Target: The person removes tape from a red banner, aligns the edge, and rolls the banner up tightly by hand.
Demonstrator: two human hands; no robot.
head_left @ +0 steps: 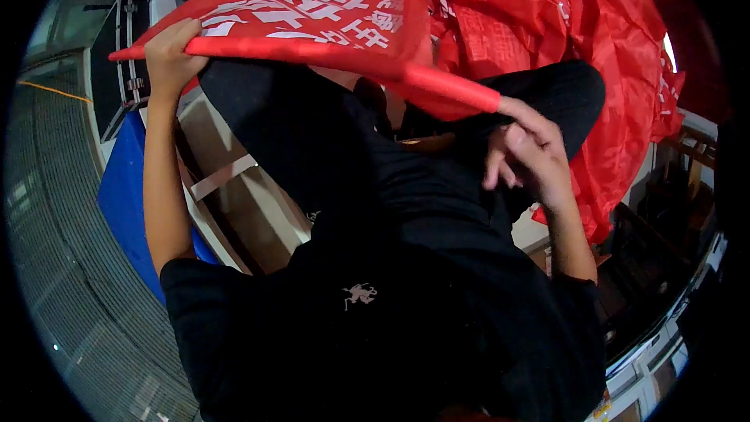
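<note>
A red banner (336,12) with white printed characters is stretched across my raised knees, its near edge forming a long tube-like hem (312,53). My left hand (173,55) is closed around this hem near its left end, and a pointed tip of red cloth sticks out past the fist. At the other end, the index finger of my right hand (533,144) reaches to the hem's opening, its tip apparently inside. The thumb and remaining fingers of that hand are apart from the cloth, loosely bent. More red cloth (594,55) lies bunched beyond and beside my right knee.
A blue sheet-like object (129,195) is beside my left arm, along with pale wooden framing (254,195). Dark wooden furniture (672,203) stands at the right. A grey ribbed surface (86,281) curves along the left side.
</note>
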